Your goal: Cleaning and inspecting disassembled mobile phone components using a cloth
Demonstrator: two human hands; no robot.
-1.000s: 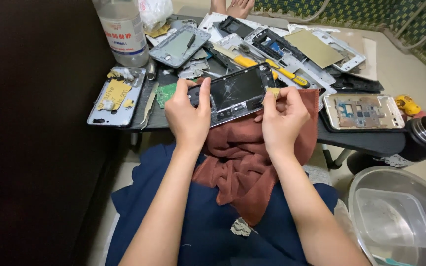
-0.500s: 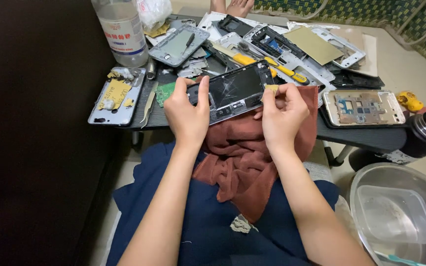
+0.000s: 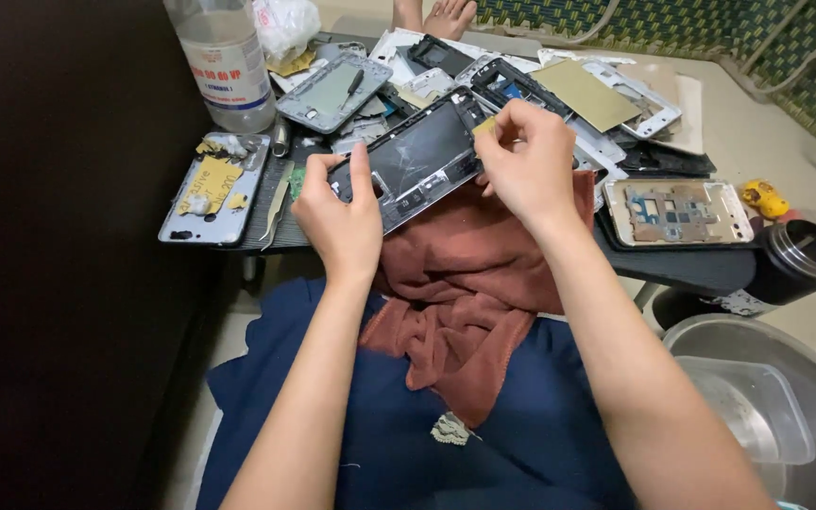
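The left hand [image 3: 340, 219] grips the near left end of a cracked phone screen assembly [image 3: 417, 161], thumb laid up along its face and the other fingers curled beneath. The right hand [image 3: 525, 162] is closed over the far right end of the same assembly, its fingertips pinched together at the upper corner; what they nip there is too small to tell. The assembly is tilted, its lower edge resting on a rust-brown towel [image 3: 465, 283] that hangs off the near edge of a low dark table [image 3: 682, 263] and down over the person's dark blue lap. Left of the assembly lies a silver phone back [image 3: 212, 189] with yellow patches on it. Behind the assembly sits a heap of phone frames and panels, a grey frame [image 3: 331, 91] on its left side, and a clear plastic bottle [image 3: 224, 59] stands just left of that frame. Right of the assembly lies a pale metal midframe [image 3: 680, 211], and past it a dark round canister [image 3: 798, 257]. Well to the assembly's near right is a steel bowl [image 3: 809, 359] holding a clear plastic tub [image 3: 750, 406].
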